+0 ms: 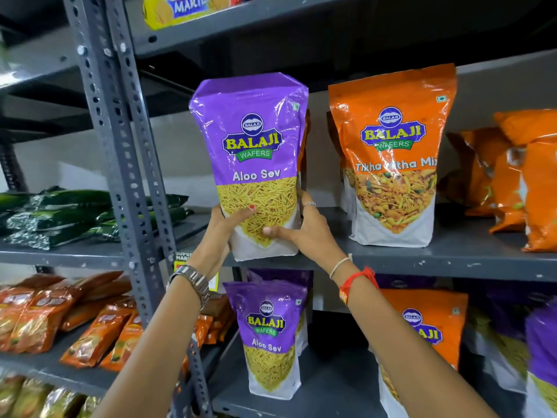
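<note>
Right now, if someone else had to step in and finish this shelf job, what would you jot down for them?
Left hand: grips the purple packet low on its left side, thumb across the front.
Right hand: grips its lower right side.
Packet: upright, label forward, base at the front edge of the shelf, left of the orange packet. Whether it rests there is unclear.
Done: it is up at the shelf and faces out.
Left: probably seat it back in line with the orange packet, then let go.
</note>
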Tool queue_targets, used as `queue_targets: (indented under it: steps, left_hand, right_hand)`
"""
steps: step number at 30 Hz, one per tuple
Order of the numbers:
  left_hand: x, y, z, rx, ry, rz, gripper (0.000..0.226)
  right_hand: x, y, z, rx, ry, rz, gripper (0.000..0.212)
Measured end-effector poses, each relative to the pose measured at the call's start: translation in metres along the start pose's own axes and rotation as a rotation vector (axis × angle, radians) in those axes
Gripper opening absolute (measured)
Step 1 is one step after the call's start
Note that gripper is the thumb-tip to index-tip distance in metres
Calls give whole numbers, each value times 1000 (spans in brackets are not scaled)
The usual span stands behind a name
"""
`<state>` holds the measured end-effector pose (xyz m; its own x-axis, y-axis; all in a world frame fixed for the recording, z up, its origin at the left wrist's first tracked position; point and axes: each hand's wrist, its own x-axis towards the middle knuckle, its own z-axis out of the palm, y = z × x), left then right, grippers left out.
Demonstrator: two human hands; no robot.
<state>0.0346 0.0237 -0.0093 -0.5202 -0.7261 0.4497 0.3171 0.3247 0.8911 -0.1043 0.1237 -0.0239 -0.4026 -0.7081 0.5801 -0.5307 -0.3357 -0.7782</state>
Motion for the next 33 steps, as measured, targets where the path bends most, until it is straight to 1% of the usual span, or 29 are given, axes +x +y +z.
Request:
queue_targets:
  steps: [5, 9, 11, 12, 15, 18, 20, 22, 26, 29, 33]
  left_hand:
    - [-52, 7, -8, 114, -6, 60, 67]
    - [-100, 9, -5, 130, 59, 98, 61]
    - [-122, 1, -4, 106, 57, 114, 57]
    - [-132, -8, -6, 106, 51, 115, 59]
    - [-159, -40, -8, 163, 39, 68, 70]
    - [-188, -80, -4, 228, 42, -4, 74]
    - [-202, -108, 1, 242, 54, -67, 78]
    - [-213, -136, 8, 266, 65, -131, 84]
    - [-228, -188, 24, 312, 80, -232, 80]
    - [-233, -211, 37, 361, 109, -274, 79]
    - [-225, -237, 59, 423, 160, -315, 78]
  right_hand:
    - [-35, -14, -3, 20, -1, -47, 100]
    - [-75, -16, -5, 35, -23, -60, 90]
    - [-97, -8, -6, 43, -46, -26, 89]
    - [-108, -3, -6, 52, -63, -7, 89]
    - [-141, 24, -7, 60, -132, 58, 85]
    - [-174, 61, -6, 38, -187, 158, 88]
    - [-195, 87, -5, 32, -200, 215, 90]
    - [-215, 113, -6, 33, -198, 291, 85]
    - [-241, 161, -10, 7, -188, 411, 80]
    - [-248, 184, -13, 10, -178, 497, 76]
    - [-243, 211, -17, 46, -116, 572, 71]
